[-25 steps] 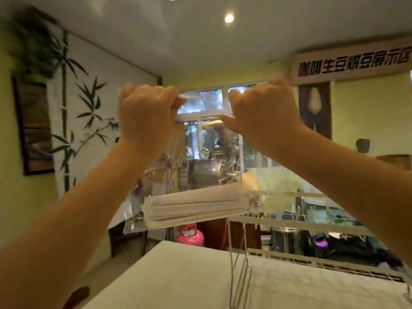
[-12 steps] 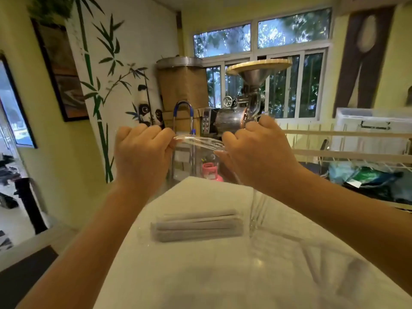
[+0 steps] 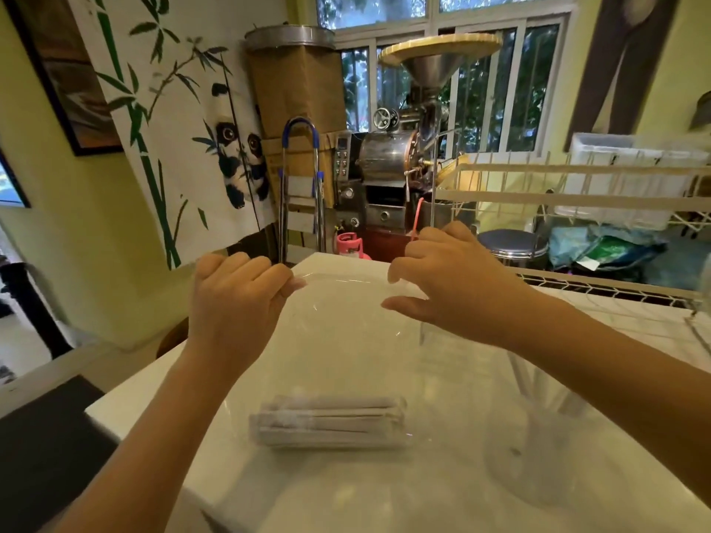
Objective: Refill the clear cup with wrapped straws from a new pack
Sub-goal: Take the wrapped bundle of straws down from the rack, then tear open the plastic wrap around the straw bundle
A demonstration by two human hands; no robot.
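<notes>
Left hand point(image 3: 234, 302) was curled up, fingertips pinching the top edge of the clear plastic pack point(image 3: 346, 340). Right hand point(image 3: 442, 290) was on the other end of that same edge, but its fingers were spread and only loosely bent, thumb sticking out toward the left hand, and I honestly couldn't tell if it was gripping the film or just touching it. Both hands were up above the white table point(image 3: 384, 494), with the pack's top edge stretched between them.

The pack itself was super see-through, you mostly caught it by the glare lines and creases, and it hung down from the hands toward the table. The wrapped straws point(image 3: 331, 423) sat bunched at the bottom of it, a tight bundle of pale paper-wrapped sticks lying sideways, well below the pinch and roughly under the gap between the 2 hands. Whether the bundle rested on the table or hung just above it, couldn't say.

On the table to the right of the bundle, partly behind the right forearm, stood the clear cup point(image 3: 538, 436), pretty blurry, with what looked like a few straws leaning inside.

Past the far end of the table there was a metal coffee roaster point(image 3: 392, 155) with a funnel on top, a panda and bamboo wall hanging point(image 3: 184, 128) to the table's left, and a white wire rack point(image 3: 577, 194) off its right side.
</notes>
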